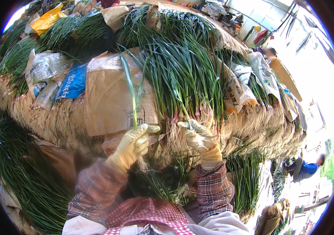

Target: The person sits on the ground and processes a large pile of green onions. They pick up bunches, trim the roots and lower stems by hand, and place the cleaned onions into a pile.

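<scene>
My left hand (131,147), in a pale rubber glove, is closed around a green garlic stalk (134,110). Its leaves rise above the fist, and pale roots (142,164) dangle beneath. To the right, my right hand (199,138), gloved alike, grips another thin green stalk (185,110), with white roots lying across the glove. Just beyond the right hand lies a thick row of green garlic (181,79), its pinkish bulbs and stringy roots pointing toward me. A tan woven sack (117,94) is spread over the heap beyond my left hand.
More rooted bundles (52,120) line the heap's left edge, with others (255,126) at right. A blue printed bag (72,82) and an orange-yellow bag (48,20) lie on top. Loose greens (23,164) lie at lower left. A person in blue (306,170) is at far right.
</scene>
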The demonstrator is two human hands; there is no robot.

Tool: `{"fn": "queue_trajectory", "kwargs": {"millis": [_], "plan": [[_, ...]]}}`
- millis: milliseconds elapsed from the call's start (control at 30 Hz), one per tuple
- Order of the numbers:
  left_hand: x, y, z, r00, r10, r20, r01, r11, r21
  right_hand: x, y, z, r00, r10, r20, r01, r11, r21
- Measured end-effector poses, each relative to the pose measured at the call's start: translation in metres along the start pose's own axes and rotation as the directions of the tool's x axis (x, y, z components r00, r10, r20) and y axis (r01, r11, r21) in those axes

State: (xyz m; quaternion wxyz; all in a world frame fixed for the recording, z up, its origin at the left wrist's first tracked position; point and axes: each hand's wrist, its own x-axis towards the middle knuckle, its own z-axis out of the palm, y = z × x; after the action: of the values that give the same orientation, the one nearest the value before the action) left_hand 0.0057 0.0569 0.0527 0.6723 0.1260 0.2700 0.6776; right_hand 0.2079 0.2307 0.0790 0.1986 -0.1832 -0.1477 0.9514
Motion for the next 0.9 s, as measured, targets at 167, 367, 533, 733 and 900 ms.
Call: {"fn": "queue_trajectory", "kwargs": {"millis": [167,367,533,733,900], "plan": [[0.004,-0.002,-0.002,0.999,-0.005,0.045,0.005,1.0,0.003,-0.008,0.004,-0.001,0.961,-0.254,-0.114,0.099,0.695,-0.712],[0.012,-0.004,0.0,0.997,0.018,-0.07,-0.018,1.0,0.007,-0.055,0.038,-0.008,0.983,-0.171,-0.067,-0.021,0.258,-0.966],[0.018,-0.005,-0.002,0.989,0.055,-0.136,-0.05,0.998,0.034,-0.149,-0.007,-0.088,0.78,-0.624,-0.036,-0.56,-0.672,-0.485],[0.021,-0.007,-0.001,0.984,0.085,-0.155,-0.072,0.994,0.083,-0.394,-0.045,-0.218,0.252,-0.953,-0.167,-0.894,-0.163,-0.417],[0.022,-0.01,0.005,0.981,0.081,-0.175,-0.055,0.987,0.148,-0.54,0.019,-0.318,0.082,-0.931,-0.356,-0.996,-0.07,-0.045]]}}
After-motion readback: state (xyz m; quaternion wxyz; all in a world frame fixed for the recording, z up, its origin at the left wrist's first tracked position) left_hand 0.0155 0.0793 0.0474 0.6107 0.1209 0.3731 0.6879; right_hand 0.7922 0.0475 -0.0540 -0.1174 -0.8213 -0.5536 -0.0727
